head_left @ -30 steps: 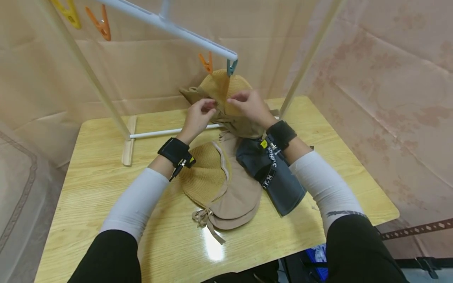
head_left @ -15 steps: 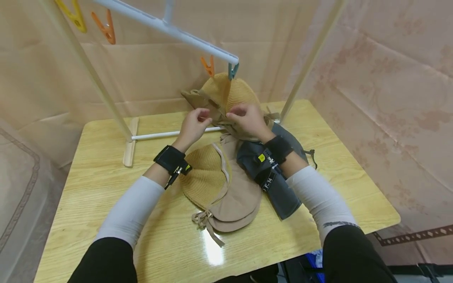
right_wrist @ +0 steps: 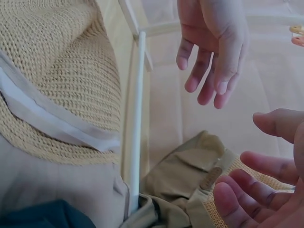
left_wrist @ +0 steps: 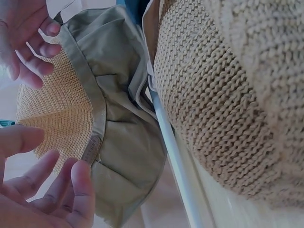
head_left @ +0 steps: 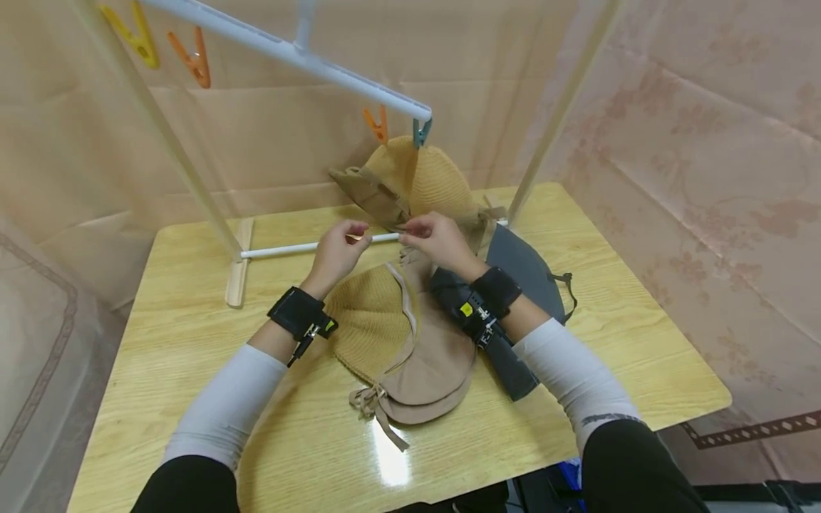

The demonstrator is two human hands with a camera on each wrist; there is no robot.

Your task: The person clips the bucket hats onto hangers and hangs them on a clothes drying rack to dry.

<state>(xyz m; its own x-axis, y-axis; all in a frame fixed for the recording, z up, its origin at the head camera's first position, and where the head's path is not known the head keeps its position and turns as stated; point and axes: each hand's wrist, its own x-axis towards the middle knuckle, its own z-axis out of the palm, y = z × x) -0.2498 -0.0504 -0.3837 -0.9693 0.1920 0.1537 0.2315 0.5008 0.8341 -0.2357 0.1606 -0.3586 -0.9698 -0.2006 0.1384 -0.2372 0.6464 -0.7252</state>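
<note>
My left hand (head_left: 340, 251) and right hand (head_left: 441, 244) hover apart over the table, fingers loosely bent, holding nothing. Just beyond them hangs a hat with a straw-coloured knitted crown (head_left: 442, 184) and olive-tan brim (left_wrist: 128, 142). A teal clothespin (head_left: 421, 132) and an orange clothespin (head_left: 377, 125) grip its top below a white hanger bar (head_left: 333, 64). On the table, nearer the body, lies a second knitted hat (head_left: 368, 313) with a beige brim. Beside it, partly behind the right forearm, is a dark grey hat (head_left: 522, 267) with a cord.
A yellow clothespin (head_left: 137, 39) and another orange clothespin (head_left: 192, 58) hang at the bar's left. Pale uprights (head_left: 173, 149) and a low white crossbar (head_left: 279, 251) form a stand on the wooden table (head_left: 173, 356). Curtain-like cloth (head_left: 276, 149) surrounds the table.
Both hands have drawn back from the hanging hat, down toward the body. The hat stays hanging from its clothespins, and more of it and of the dark grey hat shows.
</note>
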